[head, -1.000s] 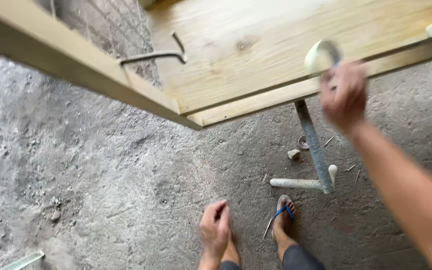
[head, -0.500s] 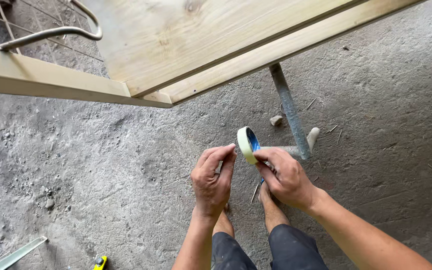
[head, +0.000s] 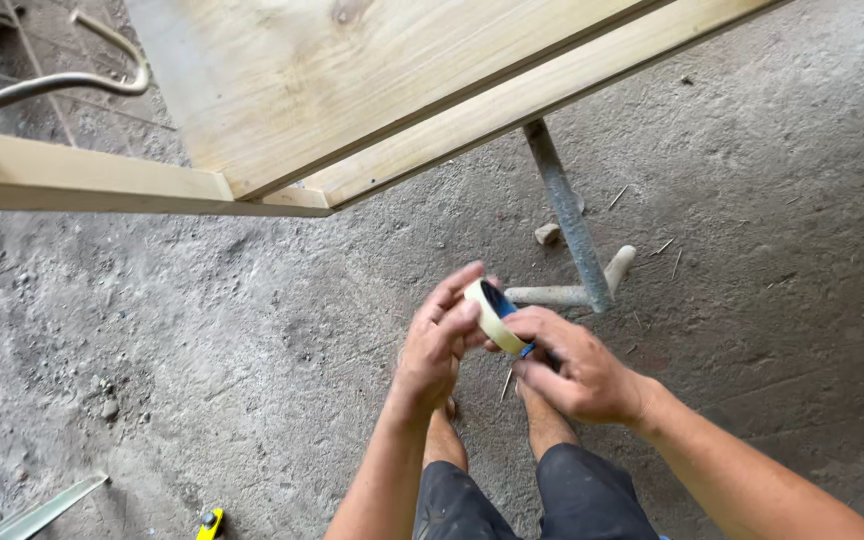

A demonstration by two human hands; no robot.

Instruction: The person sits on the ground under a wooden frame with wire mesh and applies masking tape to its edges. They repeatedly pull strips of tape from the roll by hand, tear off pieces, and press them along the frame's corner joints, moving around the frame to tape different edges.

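A roll of pale masking tape (head: 489, 310) with a blue inner core sits between both hands, low in the middle of the head view. My right hand (head: 574, 364) grips the roll from below and from the right. The fingertips of my left hand (head: 436, 346) press on the roll's outer face from the left. Both hands hover above the concrete floor, in front of my bare legs and dark shorts (head: 532, 500).
A wooden board with a framed edge (head: 372, 90) fills the top of the view, and a grey metal leg (head: 567, 215) with a white foot stands under it. A curved metal bar (head: 72, 75) is at top left. A metal strip (head: 47, 510) and small yellow tools (head: 210, 522) lie at bottom left.
My right hand came down from the board's edge with the tape roll, and my left hand rose from my foot to meet it. In the last half second both hands barely moved.
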